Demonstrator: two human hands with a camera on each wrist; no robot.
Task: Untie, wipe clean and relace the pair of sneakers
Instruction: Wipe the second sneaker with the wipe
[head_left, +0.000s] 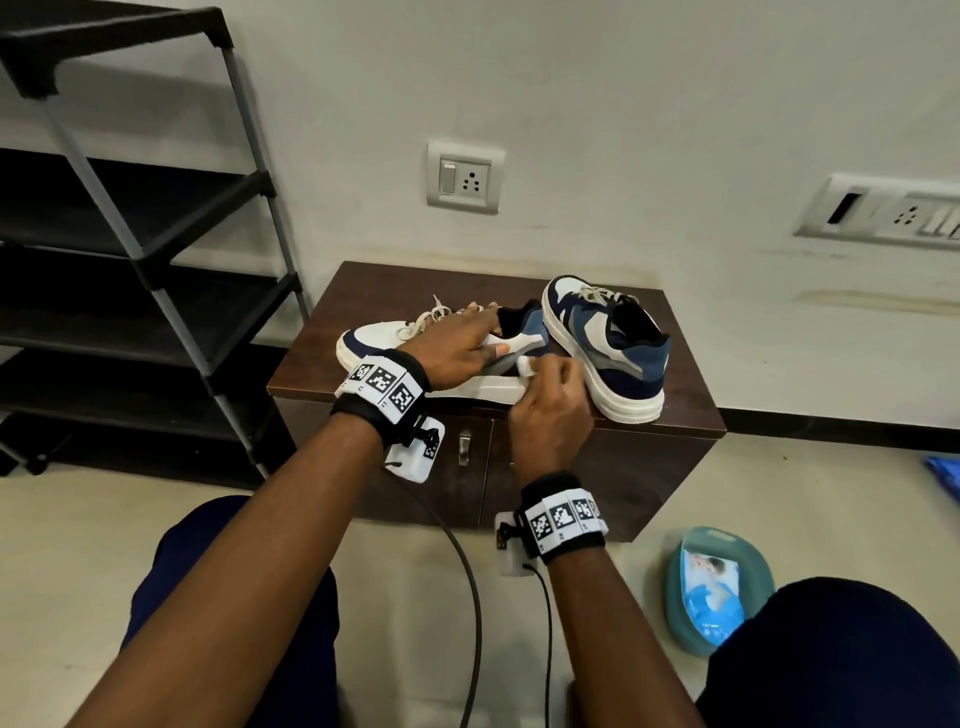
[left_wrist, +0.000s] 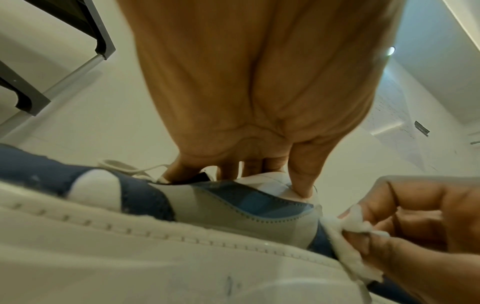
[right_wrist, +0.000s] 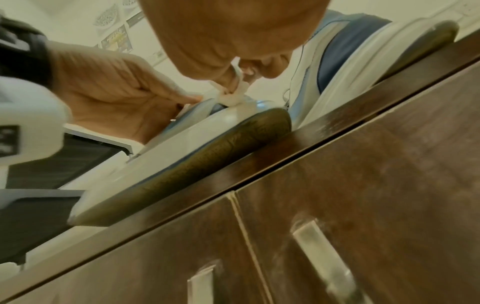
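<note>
Left hand (head_left: 457, 348) clamps the near sneaker (head_left: 374, 338) from above; right hand (head_left: 550, 410) pinches a wipe (head_left: 525, 367) against its heel.

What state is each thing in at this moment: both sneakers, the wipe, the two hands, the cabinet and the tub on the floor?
Near sneaker: on its sole on the cabinet, laces loose, being wiped near the heel.
Far sneaker: upright, untouched.
Wipe: bunched, pressed against the near sneaker.
Left hand: grips the near sneaker's collar.
Right hand: pinches the wipe.
Cabinet: doors closed.
Tub: on the floor, holds a wipes pack.
</note>
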